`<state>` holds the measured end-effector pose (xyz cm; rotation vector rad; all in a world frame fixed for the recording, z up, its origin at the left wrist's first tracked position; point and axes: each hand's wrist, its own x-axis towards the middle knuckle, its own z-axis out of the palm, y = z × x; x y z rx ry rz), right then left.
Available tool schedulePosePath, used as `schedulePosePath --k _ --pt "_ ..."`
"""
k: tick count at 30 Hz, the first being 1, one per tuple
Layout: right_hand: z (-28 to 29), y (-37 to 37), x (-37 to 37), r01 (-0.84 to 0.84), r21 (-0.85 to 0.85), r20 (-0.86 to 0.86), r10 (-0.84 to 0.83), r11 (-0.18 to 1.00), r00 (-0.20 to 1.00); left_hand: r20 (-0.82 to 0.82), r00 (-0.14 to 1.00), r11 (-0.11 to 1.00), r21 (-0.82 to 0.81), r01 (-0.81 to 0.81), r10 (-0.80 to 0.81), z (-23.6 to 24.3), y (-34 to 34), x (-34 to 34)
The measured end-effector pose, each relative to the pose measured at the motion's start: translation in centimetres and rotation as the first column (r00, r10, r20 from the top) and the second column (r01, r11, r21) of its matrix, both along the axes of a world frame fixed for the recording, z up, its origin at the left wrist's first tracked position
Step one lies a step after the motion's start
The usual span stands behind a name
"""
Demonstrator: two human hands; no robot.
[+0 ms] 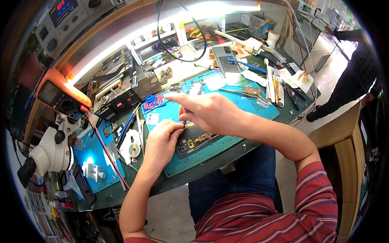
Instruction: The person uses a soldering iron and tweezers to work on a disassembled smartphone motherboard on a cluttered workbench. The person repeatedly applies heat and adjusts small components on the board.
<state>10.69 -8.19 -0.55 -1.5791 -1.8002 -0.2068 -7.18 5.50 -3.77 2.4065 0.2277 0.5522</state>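
Note:
An opened smartphone (pixel 190 145) lies on the teal work mat (pixel 227 146), its dark inside and yellow-orange flex parts showing. My left hand (pixel 162 135) is closed at the phone's upper left edge, with thumb and fingertips together there. Above the phone, my right hand (pixel 210 110) pinches a thin screwdriver (pixel 184 122) pointing down near my left fingertips. The right index finger stretches out to the left. Most of the screwdriver is hidden by my fingers, and my right hand covers part of the phone.
An orange multimeter (pixel 60 95) and a white microscope (pixel 50 150) stand at left. Behind the mat lie another phone (pixel 224 58), a clear tray (pixel 214 80) and a blue brush (pixel 247 65). Tweezers and pens (pixel 275 87) sit at right. A person (pixel 350 69) stands beyond.

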Motion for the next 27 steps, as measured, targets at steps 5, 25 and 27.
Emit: schedulePosePath --k 5,25,27 --pt "-0.5 0.2 0.1 -0.036 -0.048 -0.004 0.036 0.998 0.999 0.04 0.999 1.0 -0.012 0.02 -0.019 -0.3 -0.2 0.1" --pt "-0.5 1.9 -0.7 -0.014 0.045 0.012 0.014 0.999 1.0 -0.067 0.997 0.993 -0.103 -0.054 0.047 -0.2 1.4 -1.1" --pt "0.6 1.1 -0.5 0.126 -0.214 0.167 -0.091 0.969 0.982 -0.077 0.996 0.99 -0.124 -0.06 0.051 -0.2 1.3 -1.1"
